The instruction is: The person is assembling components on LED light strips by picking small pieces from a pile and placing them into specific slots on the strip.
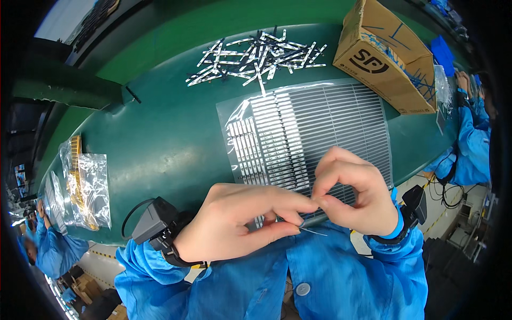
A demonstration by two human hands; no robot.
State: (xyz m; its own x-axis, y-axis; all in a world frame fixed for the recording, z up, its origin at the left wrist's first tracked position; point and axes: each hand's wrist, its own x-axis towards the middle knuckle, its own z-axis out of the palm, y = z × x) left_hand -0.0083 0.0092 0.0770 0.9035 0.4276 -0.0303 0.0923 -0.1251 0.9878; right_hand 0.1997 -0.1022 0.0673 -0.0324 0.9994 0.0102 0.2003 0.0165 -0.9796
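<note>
My left hand (242, 220) is closed in a pinch, and a thin grey strip (313, 231) sticks out past its thumb and fingertips. Touching or nearly touching its index fingertip, my right hand (352, 198) has its thumb and index finger pressed together in a ring. Whatever lies between those right fingertips is too small to make out. Under and beyond both hands lies a clear plastic sheet (226, 114) with rows of short white-and-black strips (277, 133) on its left part. Long grey parallel strips (341, 117) cover its right part.
A loose pile of white-and-black strips (258, 56) lies at the far middle of the green table (160, 144). An open cardboard box (373, 69) with thin blue pieces stands far right. Clear bags (96, 186) with orange strips lie left. Other people in blue (472, 138) sit at both sides.
</note>
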